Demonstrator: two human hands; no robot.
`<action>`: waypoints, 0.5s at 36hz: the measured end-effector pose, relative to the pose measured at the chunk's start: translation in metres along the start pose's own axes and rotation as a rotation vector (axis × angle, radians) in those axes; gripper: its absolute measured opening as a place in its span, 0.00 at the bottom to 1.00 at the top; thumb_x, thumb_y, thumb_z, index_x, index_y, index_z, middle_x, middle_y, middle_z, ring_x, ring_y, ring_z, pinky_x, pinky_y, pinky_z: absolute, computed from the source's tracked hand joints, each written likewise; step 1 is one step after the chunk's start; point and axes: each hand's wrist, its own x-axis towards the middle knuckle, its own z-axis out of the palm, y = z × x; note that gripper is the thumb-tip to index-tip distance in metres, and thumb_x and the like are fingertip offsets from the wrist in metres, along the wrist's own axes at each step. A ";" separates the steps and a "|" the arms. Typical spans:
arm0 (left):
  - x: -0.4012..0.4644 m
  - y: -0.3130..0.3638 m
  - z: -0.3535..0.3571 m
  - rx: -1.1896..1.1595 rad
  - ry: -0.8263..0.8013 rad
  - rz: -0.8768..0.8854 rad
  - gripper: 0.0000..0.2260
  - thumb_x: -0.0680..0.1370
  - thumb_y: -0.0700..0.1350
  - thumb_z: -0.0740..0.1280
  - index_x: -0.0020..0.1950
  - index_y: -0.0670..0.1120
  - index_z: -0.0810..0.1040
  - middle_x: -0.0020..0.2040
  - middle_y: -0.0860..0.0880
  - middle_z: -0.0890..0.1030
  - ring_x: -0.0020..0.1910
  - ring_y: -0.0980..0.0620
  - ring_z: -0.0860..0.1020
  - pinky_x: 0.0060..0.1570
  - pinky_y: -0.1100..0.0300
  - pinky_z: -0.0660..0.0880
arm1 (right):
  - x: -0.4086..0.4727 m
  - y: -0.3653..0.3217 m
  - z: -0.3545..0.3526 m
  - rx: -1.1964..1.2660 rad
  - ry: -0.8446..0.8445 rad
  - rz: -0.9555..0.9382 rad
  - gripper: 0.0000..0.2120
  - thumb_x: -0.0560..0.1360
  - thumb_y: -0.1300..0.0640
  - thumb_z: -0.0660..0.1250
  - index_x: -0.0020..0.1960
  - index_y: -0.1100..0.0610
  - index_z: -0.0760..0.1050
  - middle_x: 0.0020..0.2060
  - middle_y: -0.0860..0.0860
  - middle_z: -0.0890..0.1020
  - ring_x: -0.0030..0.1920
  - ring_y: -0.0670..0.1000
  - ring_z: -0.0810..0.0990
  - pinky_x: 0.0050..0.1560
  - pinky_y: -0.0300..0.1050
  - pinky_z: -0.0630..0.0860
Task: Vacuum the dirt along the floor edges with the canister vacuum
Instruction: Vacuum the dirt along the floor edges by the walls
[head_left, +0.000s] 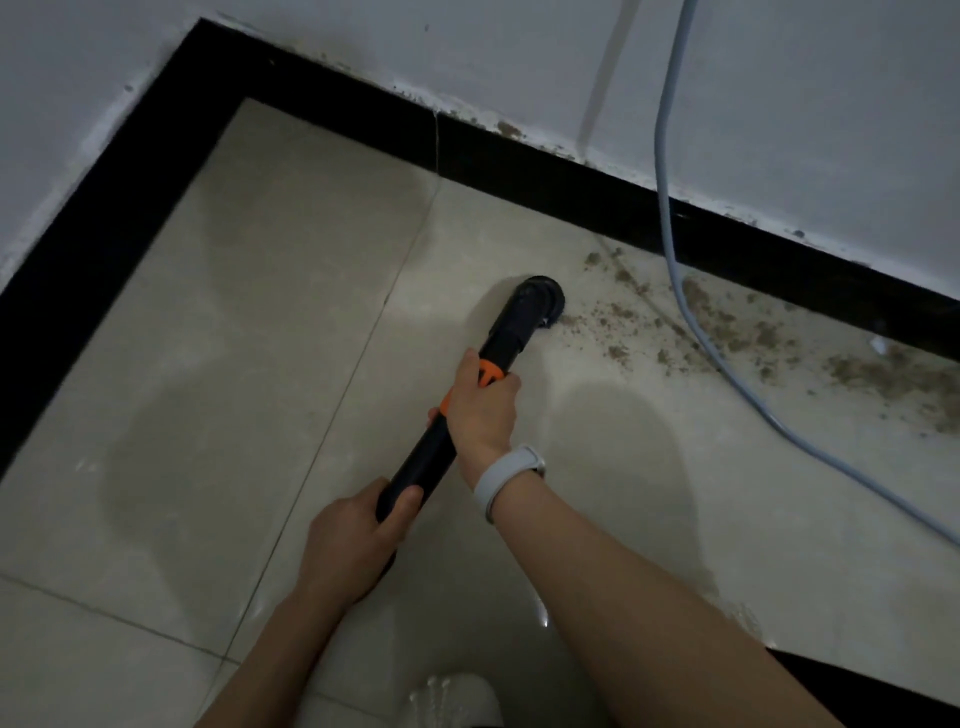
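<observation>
Right hand (480, 410) wrapped round black vacuum wand (439, 441) at orange collar (488, 375); white wristband (506, 480) just behind. Left hand (353, 540) gripping wand's rear end, below and behind right grip. Ahead of right grip: round nozzle (540, 301) on tile floor (260, 312), touching near edge of dirt (753, 332), apparently. Beyond nozzle: grey cable (675, 260) trailing across dirt, black skirting (545, 171) along wall.

No words, numbers, brand marks or signs can be read anywhere in the view. The black vacuum wand (470, 395) that both hands grip carries only an orange collar (487, 375), which bears no legible lettering.
</observation>
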 end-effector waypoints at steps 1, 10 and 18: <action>-0.002 -0.003 -0.002 -0.012 0.001 0.001 0.34 0.66 0.73 0.45 0.38 0.45 0.75 0.30 0.50 0.80 0.30 0.51 0.78 0.35 0.53 0.74 | -0.003 0.001 0.002 -0.002 -0.002 0.003 0.15 0.80 0.46 0.60 0.57 0.56 0.63 0.38 0.55 0.74 0.29 0.56 0.76 0.40 0.62 0.81; -0.022 -0.010 -0.008 0.097 -0.048 0.056 0.38 0.65 0.73 0.43 0.44 0.45 0.78 0.35 0.48 0.82 0.34 0.48 0.79 0.36 0.55 0.72 | -0.023 0.022 -0.013 0.009 0.031 0.023 0.16 0.81 0.47 0.60 0.59 0.58 0.64 0.34 0.53 0.75 0.28 0.55 0.77 0.39 0.55 0.82; -0.035 0.008 -0.002 0.161 -0.196 0.150 0.31 0.65 0.74 0.42 0.36 0.50 0.70 0.35 0.46 0.81 0.36 0.45 0.79 0.35 0.54 0.71 | -0.038 0.023 -0.051 0.092 0.183 0.106 0.17 0.80 0.46 0.60 0.60 0.58 0.64 0.35 0.53 0.74 0.27 0.54 0.76 0.37 0.51 0.81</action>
